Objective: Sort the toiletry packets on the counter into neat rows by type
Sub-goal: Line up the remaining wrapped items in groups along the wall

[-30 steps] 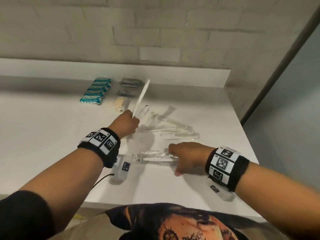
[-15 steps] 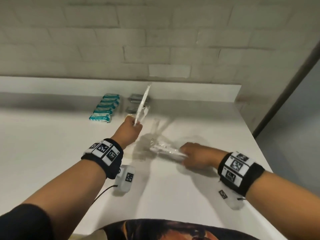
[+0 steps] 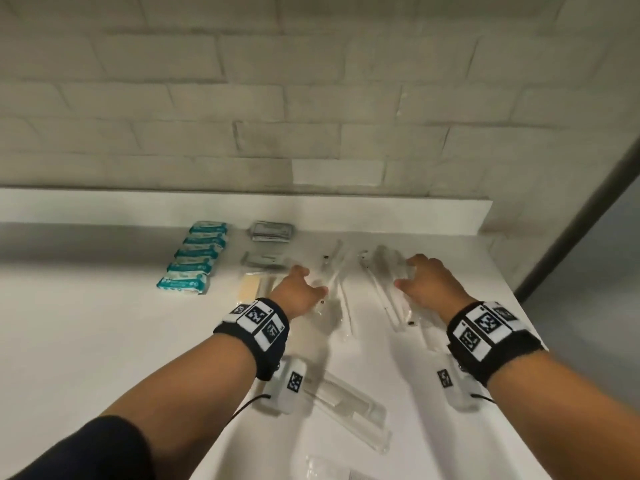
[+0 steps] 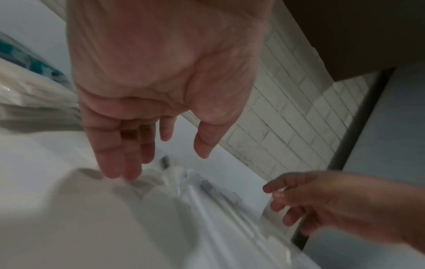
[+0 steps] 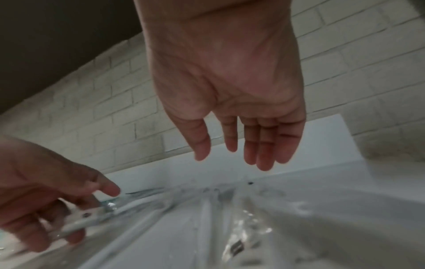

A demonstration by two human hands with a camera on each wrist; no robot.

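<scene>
overhead, a white counter point(image 3: 86, 341) ran back to a low white upstand under a pale brick wall point(image 3: 311, 98), with a dark door frame point(image 3: 571, 230) at far right. at far left lay a row of six teal packets point(image 3: 194, 259), overlapping front to back. right of them sat two grey packets point(image 3: 272, 232) and a cream packet point(image 3: 251, 285), partly hidden by the left hand point(image 3: 298, 289). that hand hovered palm down, fingers loosely extended and gripping nothing. between and under the hands lay the clear toothbrush packets point(image 3: 337, 282); they were see-through and blurred, so their count could not be told. the right hand point(image 3: 426, 285) spread its relaxed fingers over them, holding nothing. near the edge lay another clear packet point(image 3: 353, 410), and one more was cut off at the bottom.
</scene>
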